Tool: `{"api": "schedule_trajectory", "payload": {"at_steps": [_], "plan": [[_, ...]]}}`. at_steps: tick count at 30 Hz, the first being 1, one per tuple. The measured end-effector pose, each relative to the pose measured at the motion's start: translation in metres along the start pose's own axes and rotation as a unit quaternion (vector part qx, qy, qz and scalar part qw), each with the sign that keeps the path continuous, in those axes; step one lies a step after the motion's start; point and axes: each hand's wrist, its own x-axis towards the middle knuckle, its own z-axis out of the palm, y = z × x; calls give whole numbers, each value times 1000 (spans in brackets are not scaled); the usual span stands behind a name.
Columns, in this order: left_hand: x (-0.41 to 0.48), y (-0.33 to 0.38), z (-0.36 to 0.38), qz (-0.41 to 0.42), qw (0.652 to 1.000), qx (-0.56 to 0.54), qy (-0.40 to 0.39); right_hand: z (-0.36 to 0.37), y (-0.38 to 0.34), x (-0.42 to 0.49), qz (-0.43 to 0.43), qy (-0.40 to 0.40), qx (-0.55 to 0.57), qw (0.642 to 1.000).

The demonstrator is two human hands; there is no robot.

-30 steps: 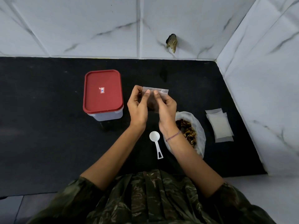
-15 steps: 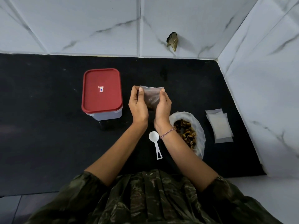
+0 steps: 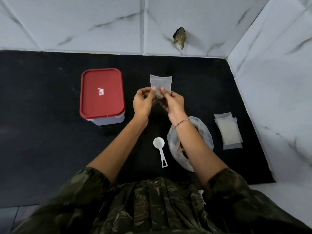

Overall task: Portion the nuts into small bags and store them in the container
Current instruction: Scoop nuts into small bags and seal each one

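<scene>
A small clear zip bag (image 3: 160,81) with brown nuts in its lower part stands upright between my hands above the black counter. My left hand (image 3: 143,101) pinches its left side and my right hand (image 3: 173,101) pinches its right side, lower down around the nuts. The container (image 3: 102,94) with its red lid shut sits to the left of my hands. A larger open plastic bag of nuts (image 3: 205,137) lies under my right forearm, partly hidden. A white scoop (image 3: 160,148) lies between my forearms.
A stack of empty small bags (image 3: 228,130) lies at the right, near the tiled side wall. The black counter (image 3: 42,141) ends at the back wall and at the right wall. A dark chip (image 3: 180,37) marks the back wall tile.
My hands have slid down from the bag's top edge to its lower part, so the bag's sealed top now stands free above my fingers.
</scene>
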Motion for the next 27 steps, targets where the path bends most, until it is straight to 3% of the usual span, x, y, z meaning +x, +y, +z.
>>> {"api": "schedule_trajectory", "payload": {"at_steps": [3,7,17,27], "plan": [[7,-8,-4,6,997,77,17,4,-5,13,17,-6,-13,1000],[28,-8,-8,-7,991,101,84,2,-7,28,57,-63,-105,991],[64,-27,-2,-32,975,172,139,10,11,70,-44,55,-302,951],[65,-27,-4,49,949,290,116,13,26,91,-125,52,-415,899]]}}
